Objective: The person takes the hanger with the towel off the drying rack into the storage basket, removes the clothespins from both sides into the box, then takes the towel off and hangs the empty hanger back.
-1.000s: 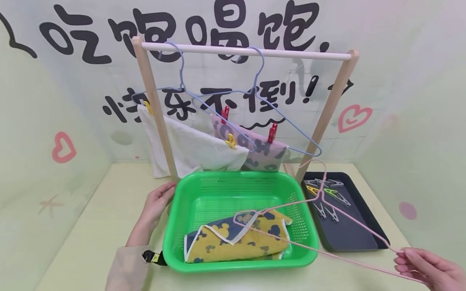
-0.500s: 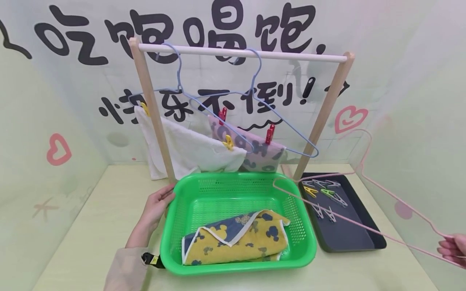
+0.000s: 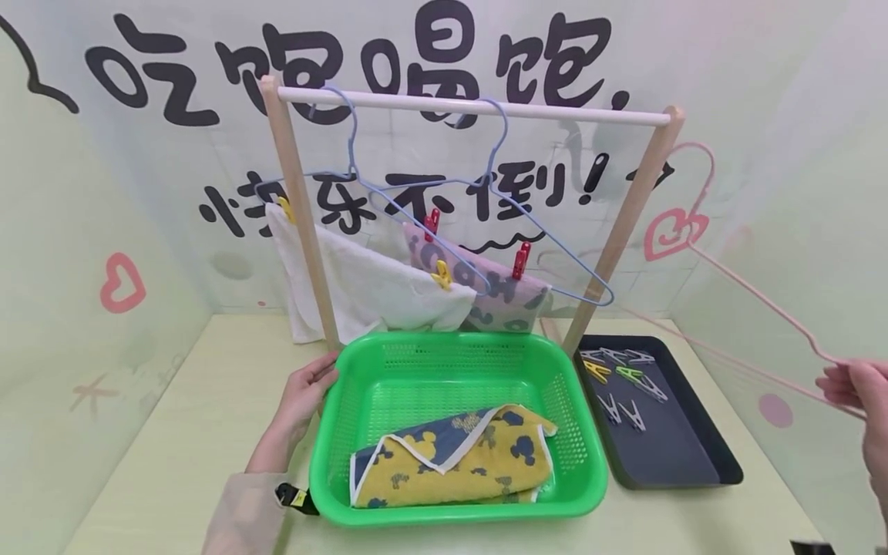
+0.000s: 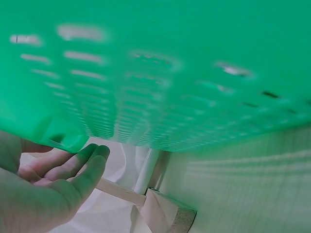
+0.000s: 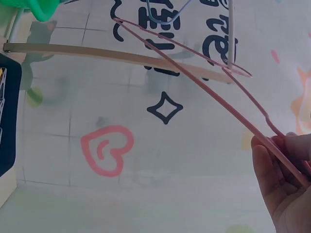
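My right hand (image 3: 856, 385) pinches one end of a pink wire hanger (image 3: 777, 307), raised at the far right with its hook near the rack's right post. In the right wrist view, thumb and fingers close on the hanger (image 5: 209, 91), which points toward the rack. My left hand (image 3: 305, 389) rests against the left side of a green plastic basket (image 3: 458, 515). Its fingers (image 4: 85, 170) lie loosely extended by the rim in the left wrist view. A folded yellow and blue towel (image 3: 458, 474) with white edging lies inside the basket.
Behind the basket stands a wooden rack with a white bar (image 3: 416, 100). Two blue hangers (image 3: 444, 183) on it carry a white towel (image 3: 375, 277) with yellow clips and a pink-grey towel (image 3: 509, 308) with red clips. A dark tray (image 3: 676, 462) at right holds several clothespins (image 3: 633, 416).
My right hand has moved right and upward with the pink hanger, which has swung away from over the basket toward the right post. The left hand stays at the basket.
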Motion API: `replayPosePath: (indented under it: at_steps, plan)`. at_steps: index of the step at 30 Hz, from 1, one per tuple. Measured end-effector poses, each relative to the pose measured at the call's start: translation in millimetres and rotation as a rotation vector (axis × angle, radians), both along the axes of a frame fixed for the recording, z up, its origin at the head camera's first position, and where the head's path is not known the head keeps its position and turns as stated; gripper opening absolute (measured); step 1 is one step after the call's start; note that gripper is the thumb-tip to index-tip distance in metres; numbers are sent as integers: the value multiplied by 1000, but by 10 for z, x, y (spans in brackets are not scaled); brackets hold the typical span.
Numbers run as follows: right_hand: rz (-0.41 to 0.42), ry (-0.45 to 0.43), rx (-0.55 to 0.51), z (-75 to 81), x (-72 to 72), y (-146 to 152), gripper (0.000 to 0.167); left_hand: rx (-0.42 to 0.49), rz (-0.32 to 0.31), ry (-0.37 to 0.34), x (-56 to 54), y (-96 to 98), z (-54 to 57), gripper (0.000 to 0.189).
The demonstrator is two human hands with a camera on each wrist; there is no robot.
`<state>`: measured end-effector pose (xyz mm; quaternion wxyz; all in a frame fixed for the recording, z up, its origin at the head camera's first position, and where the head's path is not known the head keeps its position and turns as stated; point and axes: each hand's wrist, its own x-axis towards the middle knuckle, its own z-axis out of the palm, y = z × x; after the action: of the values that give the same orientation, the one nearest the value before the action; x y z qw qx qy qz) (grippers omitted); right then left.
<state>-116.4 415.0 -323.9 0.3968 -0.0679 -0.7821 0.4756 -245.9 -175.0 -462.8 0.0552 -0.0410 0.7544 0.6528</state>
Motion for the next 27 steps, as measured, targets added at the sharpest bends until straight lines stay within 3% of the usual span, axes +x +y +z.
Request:
replayPosePath:
  at_steps: [1,2,6,9,16,21,24,27]
  plan:
    - [-41,26,2,186,12,-316,36,4,3,1,3,-1,-1,42]
    - [-56,41,-2,258,-23,-435,32,6,6,2,7,-3,-4,42]
    - [-97,25,-7,398,-171,-678,16,5,5,13,21,-6,-12,42]
    - [-18,99,-92,418,-301,-715,15,6,-5,28,19,-6,-19,42]
    - [43,212,-70,370,-510,-772,16,6,-8,41,12,-6,-28,42]
    - [213,348,-234,259,-546,-767,12,-23,-10,59,11,3,-20,42]
    - [161,296,-160,213,-573,-745,12,-29,-9,59,13,5,-17,42]
    - [5,156,-4,179,-582,-731,14,-29,-6,55,18,3,-26,42]
